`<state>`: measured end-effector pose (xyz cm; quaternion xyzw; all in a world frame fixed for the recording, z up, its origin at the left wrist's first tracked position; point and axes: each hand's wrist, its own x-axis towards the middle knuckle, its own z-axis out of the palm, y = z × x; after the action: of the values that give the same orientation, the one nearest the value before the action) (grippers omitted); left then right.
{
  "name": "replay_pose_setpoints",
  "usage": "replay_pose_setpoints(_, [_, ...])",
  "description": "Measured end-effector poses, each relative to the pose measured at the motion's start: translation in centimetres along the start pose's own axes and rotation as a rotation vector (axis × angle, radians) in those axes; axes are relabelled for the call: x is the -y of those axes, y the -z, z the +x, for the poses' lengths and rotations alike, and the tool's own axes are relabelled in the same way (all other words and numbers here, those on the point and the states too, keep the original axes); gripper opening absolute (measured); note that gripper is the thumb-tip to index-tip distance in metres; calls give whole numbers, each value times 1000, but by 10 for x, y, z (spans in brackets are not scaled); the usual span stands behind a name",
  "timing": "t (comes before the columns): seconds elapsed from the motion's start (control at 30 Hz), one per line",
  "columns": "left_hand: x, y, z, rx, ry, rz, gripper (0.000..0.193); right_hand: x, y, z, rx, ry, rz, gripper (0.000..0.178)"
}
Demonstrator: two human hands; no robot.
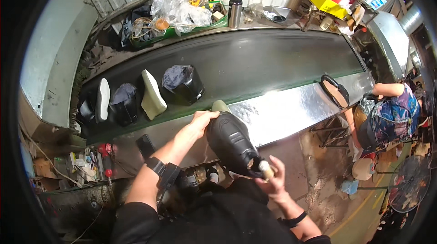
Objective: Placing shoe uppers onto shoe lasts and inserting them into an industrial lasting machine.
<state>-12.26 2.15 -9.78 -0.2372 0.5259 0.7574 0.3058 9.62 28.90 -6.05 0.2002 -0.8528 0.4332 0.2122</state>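
Observation:
My left hand (201,123) grips the far end of a black shoe upper (231,143) with ridged, padded panels. An olive-green form (221,106) sticks out of that far end, beside my fingers. At the near end, by a dark opening, my right hand (274,179) has its fingers curled round a small pale cylindrical piece (266,169); its exact kind is unclear. On the dark belt to the left, black fur-lined boots (183,84) stand in a row with pale wedge soles (154,95) between them.
A shiny metal ledge (282,112) borders the dark conveyor belt (255,57). Behind it are a green tray (200,26) of plastic bags and a steel flask (235,11). A phone (145,145) lies at the left. Another person (393,114) works at the right, near a fan (409,184).

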Motion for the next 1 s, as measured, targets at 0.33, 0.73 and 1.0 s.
replay_pose_setpoints(0.33, [9, -13, 73, -587, -589, 755, 23, -35, -117, 5, -148, -533, 451, 125])
replay_pose_setpoints(0.73, [44, -30, 10, -642, -205, 952, 74, -62, -46, -33, 458, -418, 372, 92])
replay_pose_setpoints(1.0, [50, -27, 10, -621, -298, 1007, 74, -71, -49, -23, 593, -588, 598, 107])
